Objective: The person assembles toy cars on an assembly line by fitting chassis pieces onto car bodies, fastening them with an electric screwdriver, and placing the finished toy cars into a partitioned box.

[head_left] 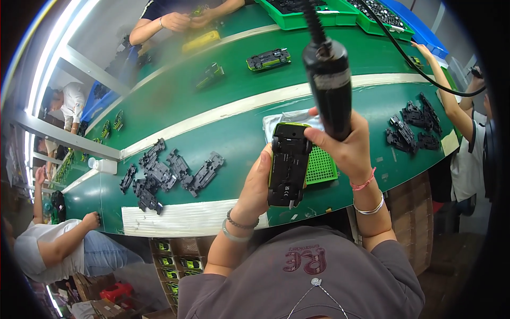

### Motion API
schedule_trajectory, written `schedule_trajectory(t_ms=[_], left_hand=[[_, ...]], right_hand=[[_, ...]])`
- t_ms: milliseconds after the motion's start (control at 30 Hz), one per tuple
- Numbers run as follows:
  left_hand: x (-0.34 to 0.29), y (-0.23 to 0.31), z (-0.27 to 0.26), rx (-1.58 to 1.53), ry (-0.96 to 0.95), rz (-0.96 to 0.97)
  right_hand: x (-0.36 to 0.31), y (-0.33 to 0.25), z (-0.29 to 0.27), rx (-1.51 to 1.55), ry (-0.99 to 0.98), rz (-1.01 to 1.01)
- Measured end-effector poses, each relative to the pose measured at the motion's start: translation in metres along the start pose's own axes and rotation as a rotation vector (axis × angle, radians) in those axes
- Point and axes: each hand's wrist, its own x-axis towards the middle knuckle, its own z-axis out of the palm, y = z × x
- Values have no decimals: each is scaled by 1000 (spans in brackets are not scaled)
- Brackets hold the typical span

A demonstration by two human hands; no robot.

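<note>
My left hand [255,186] is closed round the side of a toy car [288,167], which is held underside up. Its black chassis faces me, and a yellow-green body edge shows along the rim. In my right hand [350,149] is a black electric screwdriver [330,93], upright, with a coiled cord rising from its top. The thumb of that hand reaches to the car's upper right corner. The screwdriver's tip is hidden behind my hand. Just behind the car lies a green perforated basket [322,166], partly covered, with a pale plastic bag [272,121] at its far side.
Black chassis parts [159,175] lie in a loose group on the left, and more chassis parts [411,127] on the right. Farther back sits an upturned toy car [268,59]. A green tray [319,20] holds dark parts. Co-workers' arms [180,21] reach in across the table.
</note>
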Motion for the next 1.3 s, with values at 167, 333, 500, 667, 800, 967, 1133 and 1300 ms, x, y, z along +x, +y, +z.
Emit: schedule_trajectory(t_ms=[167, 333, 500, 667, 800, 967, 1133, 1300], left_hand=[[-3, -1, -13, -317, 21, -58], [-9, 55, -62, 391, 150, 348], [12, 109, -137, 1721, 236, 503], [31, 102, -164, 2027, 158, 170], [75, 81, -145, 2029, 73, 145], [137, 55, -116, 1952, -87, 388], [95, 82, -136, 2007, -2, 124], [-10, 133, -170, 2097, 306, 219]], right_hand=[[-1, 11, -16, 174, 107, 44], [-29, 48, -45, 289, 233, -112], [-52, 72, -58, 240, 383, -145], [-67, 77, -71, 270, 382, -81], [-68, 76, -73, 247, 416, -92], [-64, 75, -71, 239, 468, -72], [-63, 84, -64, 248, 432, -111], [-69, 94, -82, 259, 371, -117]])
